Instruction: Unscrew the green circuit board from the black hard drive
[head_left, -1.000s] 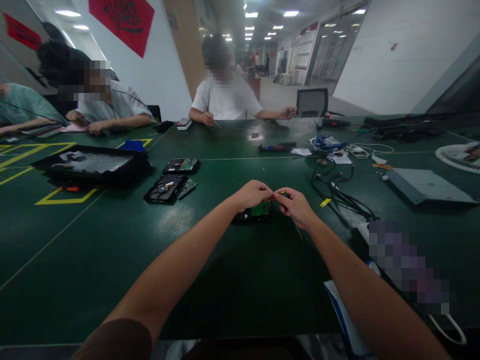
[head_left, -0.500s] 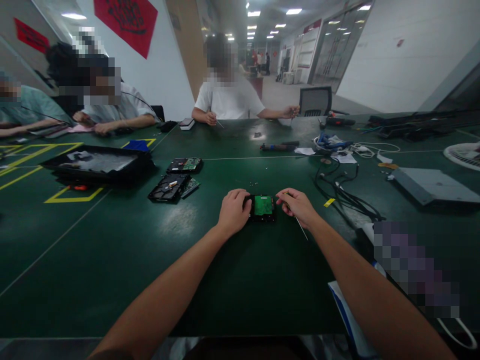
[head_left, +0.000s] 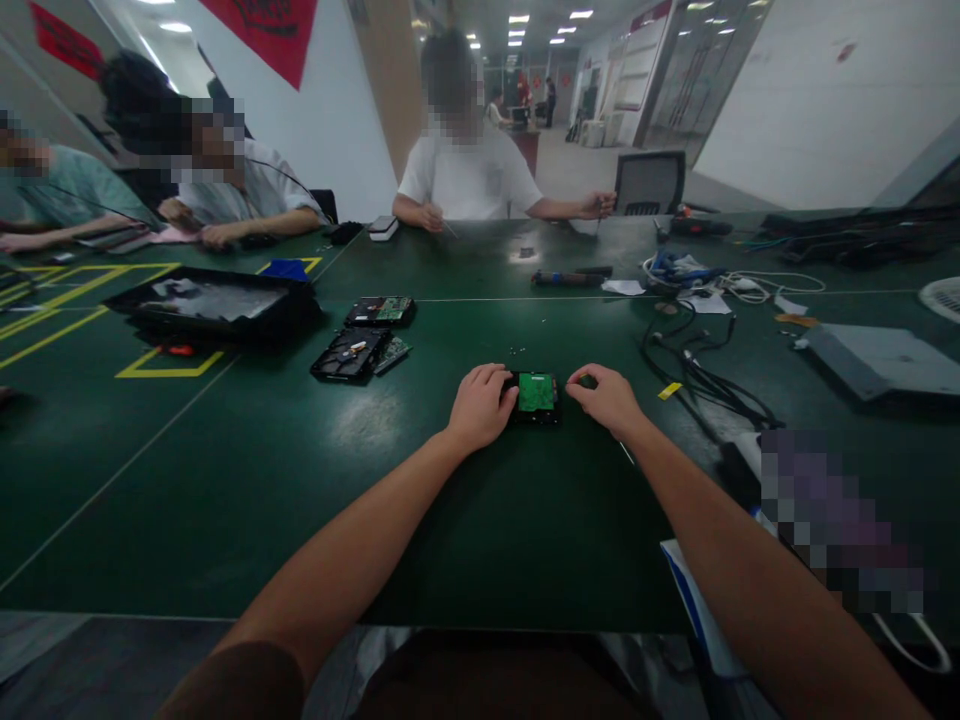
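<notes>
A hard drive [head_left: 537,395] in a black case, its green circuit board facing up, lies flat on the dark green table. My left hand [head_left: 484,405] grips its left side, with the fingers over the far edge and the thumb on the near part. Just right of the drive and apart from it is my right hand [head_left: 606,398], its thumb and index fingertips pinched together. A screwdriver [head_left: 627,453] is held in that hand; its thin metal shaft sticks out under the wrist, while the handle is hidden. Several tiny screws [head_left: 517,350] lie beyond the drive.
Left of centre lie an opened drive case [head_left: 346,358], a loose circuit board [head_left: 393,354] and another drive [head_left: 380,311]. A black tray [head_left: 217,310] stands farther left. Dark cables [head_left: 705,375] and a grey metal box [head_left: 881,360] are at right. Several people sit around the table.
The view has tilted and turned slightly, so the table appears higher and farther right. My right hand has drawn slightly off the drive; the screwdriver's yellow handle no longer shows. My left hand keeps its grip.
</notes>
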